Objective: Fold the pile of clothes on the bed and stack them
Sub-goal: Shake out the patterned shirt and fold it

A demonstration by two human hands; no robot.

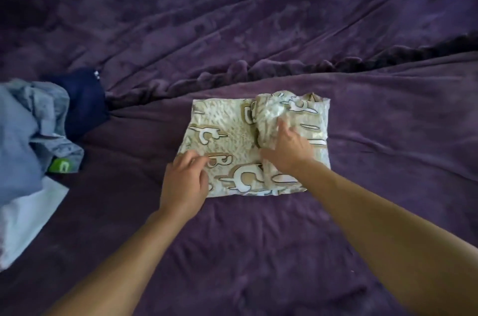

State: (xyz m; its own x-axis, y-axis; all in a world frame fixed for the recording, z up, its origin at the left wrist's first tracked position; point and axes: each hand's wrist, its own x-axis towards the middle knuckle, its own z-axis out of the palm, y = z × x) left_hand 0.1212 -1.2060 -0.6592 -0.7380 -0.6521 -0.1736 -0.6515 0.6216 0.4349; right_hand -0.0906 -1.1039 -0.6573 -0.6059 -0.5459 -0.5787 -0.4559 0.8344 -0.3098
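A beige and white patterned garment (227, 134) lies partly folded in the middle of the purple bed cover (258, 251). My left hand (185, 183) rests on its near left corner, fingers pinching the cloth edge. My right hand (287, 147) presses flat on the bunched, folded-over right part of the garment. At the left edge lies the pile of clothes (33, 129): grey-blue cloth, a dark navy item (85, 106), a white piece (28, 220) and a bit of bright green (60, 166).
A ridge of rumpled purple blanket (284, 69) runs across behind the garment. Smooth purple cover spreads to the right and in front of the garment.
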